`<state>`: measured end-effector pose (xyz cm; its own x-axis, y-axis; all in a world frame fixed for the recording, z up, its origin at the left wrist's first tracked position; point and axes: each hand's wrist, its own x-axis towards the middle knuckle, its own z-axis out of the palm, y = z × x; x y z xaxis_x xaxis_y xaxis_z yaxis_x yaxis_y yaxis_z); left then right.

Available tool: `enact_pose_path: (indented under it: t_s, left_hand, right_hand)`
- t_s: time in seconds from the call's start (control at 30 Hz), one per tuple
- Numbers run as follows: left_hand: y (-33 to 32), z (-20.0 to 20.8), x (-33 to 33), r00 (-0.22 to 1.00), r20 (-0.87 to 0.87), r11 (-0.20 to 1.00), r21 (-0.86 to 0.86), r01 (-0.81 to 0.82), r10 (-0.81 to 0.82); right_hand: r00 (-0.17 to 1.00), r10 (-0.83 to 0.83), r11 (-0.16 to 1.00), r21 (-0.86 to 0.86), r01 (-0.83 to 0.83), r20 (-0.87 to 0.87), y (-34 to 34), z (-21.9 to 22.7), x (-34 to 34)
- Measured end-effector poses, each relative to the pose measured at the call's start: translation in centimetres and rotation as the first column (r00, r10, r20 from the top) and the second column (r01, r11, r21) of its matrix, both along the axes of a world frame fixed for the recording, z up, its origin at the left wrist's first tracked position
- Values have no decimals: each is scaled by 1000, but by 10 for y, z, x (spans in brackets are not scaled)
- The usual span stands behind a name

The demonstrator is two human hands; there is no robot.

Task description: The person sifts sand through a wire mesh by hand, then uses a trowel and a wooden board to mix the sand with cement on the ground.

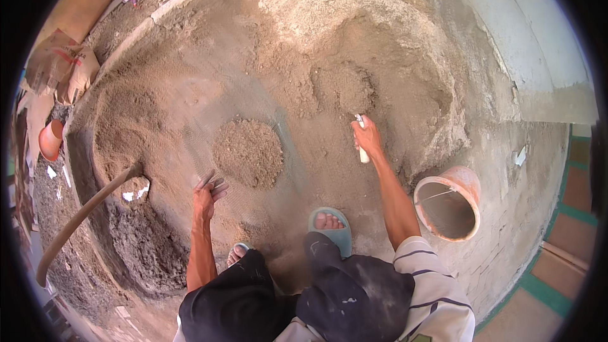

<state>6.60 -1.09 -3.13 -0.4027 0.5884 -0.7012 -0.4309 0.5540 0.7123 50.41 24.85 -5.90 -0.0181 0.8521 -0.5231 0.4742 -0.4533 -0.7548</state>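
My right hand is closed round the pale handle of a trowel at the edge of the large sand heap. The trowel's blade cannot be made out against a clump of sand beyond the hand. On the left, my left hand is empty, its fingers stretched out and apart. It hovers beside a small round mound of sand that lies between my two hands on the dusty floor.
A dirty orange bucket is beside my right forearm. Left, a long wooden tool handle leans over a low kerb, near dark wet mortar. Beyond the kerb lie torn paper bags and a smaller orange bucket. My sandalled feet stand close by.
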Motion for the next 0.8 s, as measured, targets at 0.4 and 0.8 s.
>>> enact_pose_path:
  t_s: [0.4, 0.8]
  left_hand:
    - [16, 10, 16, 998, -42, 998, -14, 54, -54]
    - [13, 0, 13, 998, -59, 999, -17, 31, -32]
  right_hand:
    - [781, -50, 676, 597, -432, 623, 51, 112, 13]
    - [475, 254, 872, 13, -489, 842, 122, 29, 95]
